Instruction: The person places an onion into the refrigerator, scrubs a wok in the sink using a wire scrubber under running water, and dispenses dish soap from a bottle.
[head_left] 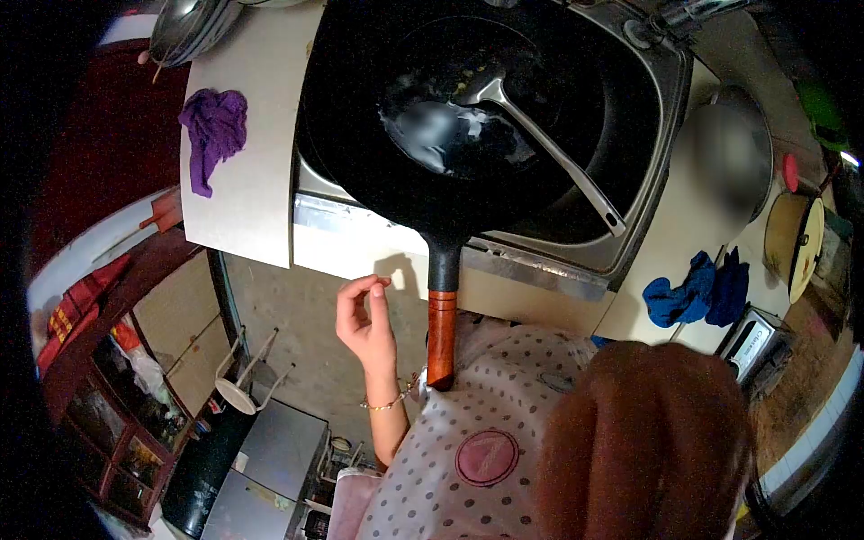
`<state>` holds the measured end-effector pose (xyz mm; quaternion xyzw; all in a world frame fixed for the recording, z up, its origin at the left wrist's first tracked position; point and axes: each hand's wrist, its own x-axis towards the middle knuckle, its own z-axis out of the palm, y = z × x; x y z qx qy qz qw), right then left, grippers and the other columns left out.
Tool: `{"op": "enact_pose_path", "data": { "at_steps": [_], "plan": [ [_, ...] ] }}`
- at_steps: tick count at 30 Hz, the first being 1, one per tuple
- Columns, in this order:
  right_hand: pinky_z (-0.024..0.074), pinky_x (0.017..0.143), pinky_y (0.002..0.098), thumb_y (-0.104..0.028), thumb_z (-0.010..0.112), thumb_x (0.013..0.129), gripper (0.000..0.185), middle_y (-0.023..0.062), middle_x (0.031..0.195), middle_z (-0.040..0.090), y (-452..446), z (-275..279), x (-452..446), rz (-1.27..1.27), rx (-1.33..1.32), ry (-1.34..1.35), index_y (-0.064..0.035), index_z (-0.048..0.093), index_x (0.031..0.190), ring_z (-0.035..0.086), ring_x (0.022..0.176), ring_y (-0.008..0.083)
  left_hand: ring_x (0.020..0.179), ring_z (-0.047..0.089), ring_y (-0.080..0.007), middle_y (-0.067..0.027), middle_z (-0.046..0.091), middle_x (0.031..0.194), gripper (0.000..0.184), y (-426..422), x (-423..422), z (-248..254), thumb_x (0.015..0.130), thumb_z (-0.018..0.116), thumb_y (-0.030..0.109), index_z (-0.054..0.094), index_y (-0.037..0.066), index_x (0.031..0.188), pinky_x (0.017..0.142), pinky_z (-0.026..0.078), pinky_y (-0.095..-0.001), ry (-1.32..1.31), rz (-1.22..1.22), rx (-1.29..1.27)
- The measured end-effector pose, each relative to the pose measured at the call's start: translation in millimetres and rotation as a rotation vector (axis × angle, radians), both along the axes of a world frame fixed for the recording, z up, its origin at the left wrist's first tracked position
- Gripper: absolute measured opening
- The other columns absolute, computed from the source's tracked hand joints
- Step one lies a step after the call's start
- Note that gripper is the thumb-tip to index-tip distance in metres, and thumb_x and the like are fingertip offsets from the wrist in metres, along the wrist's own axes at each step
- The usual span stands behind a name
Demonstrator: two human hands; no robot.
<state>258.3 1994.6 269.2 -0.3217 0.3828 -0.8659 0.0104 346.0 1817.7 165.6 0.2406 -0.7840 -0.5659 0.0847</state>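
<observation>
My left hand [367,328], with a bracelet on its wrist, is held left of the wok's wooden handle, apart from it. Its fingers curl in toward the thumb, and nothing shows between them. Very near the camera at the lower right, my right hand [648,441] looms dark and blurred; whether it grips anything is hidden. A large black wok [360,171] rests over the metal sink [594,283], handle toward me. Liquid glints in its bottom. A metal spatula [562,162] leans inside, its handle end against the right side.
A purple cloth [214,130] lies on the left counter, below stacked bowls [184,36]. To the right are a round metal lid or pan [729,157], blue cloths [688,292] and a yellowish lidded pot [792,243]. A faucet [688,16] is behind the sink. A stool [241,391] stands lower left.
</observation>
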Motion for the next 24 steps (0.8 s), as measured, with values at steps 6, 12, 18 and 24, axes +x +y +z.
{"op": "enact_pose_path", "data": {
  "at_steps": [6, 12, 18, 24],
  "plan": [
    [0.0425, 0.058, 0.0339, -0.007, 0.058, 0.064, 0.018, 0.0115, 0.08, 0.052, 53, -75, -28, -0.712, 1.258, 0.343, -0.0045, 0.052, 0.081, 0.051, 0.07, 0.0255, 0.07, 0.051, -0.0117, -0.0064, 0.054, 0.076, 0.006, 9, -11, 4, 0.074, 0.051, 0.002, 0.052, -0.001, 0.08, 0.064, 0.041, -0.0215, 0.013, -0.123, 0.043],
    [0.0423, 0.063, 0.0373, -0.018, 0.058, 0.065, 0.028, 0.0106, 0.085, 0.052, 106, -135, 0, -0.476, 1.884, 0.051, -0.0077, 0.05, 0.091, 0.051, 0.075, 0.0308, 0.064, 0.054, -0.012, -0.008, 0.056, 0.074, 0.014, 38, -35, 13, 0.068, 0.055, -0.003, 0.052, 0.001, 0.081, 0.057, 0.042, -0.0205, 0.012, -0.496, -0.018],
    [0.0439, 0.061, 0.0317, -0.011, 0.059, 0.065, 0.03, 0.0119, 0.088, 0.053, 85, -125, 15, -0.312, 1.82, -0.252, -0.0049, 0.049, 0.093, 0.054, 0.071, 0.0251, 0.077, 0.052, -0.0139, -0.0087, 0.055, 0.085, 0.025, 68, -30, -9, 0.073, 0.055, 0.012, 0.05, 0.002, 0.095, 0.065, 0.043, -0.024, -0.26, -0.702, 0.192],
    [0.0455, 0.062, 0.0314, -0.017, 0.058, 0.068, 0.027, 0.0103, 0.078, 0.057, 48, -126, 31, -0.082, 1.291, -0.449, -0.0057, 0.049, 0.091, 0.057, 0.069, 0.0226, 0.087, 0.047, -0.0156, -0.0063, 0.048, 0.098, 0.033, 80, -23, -23, 0.075, 0.053, 0.02, 0.042, 0.008, 0.104, 0.068, 0.042, -0.0304, -0.549, -0.372, 1.006]
  ]
}}
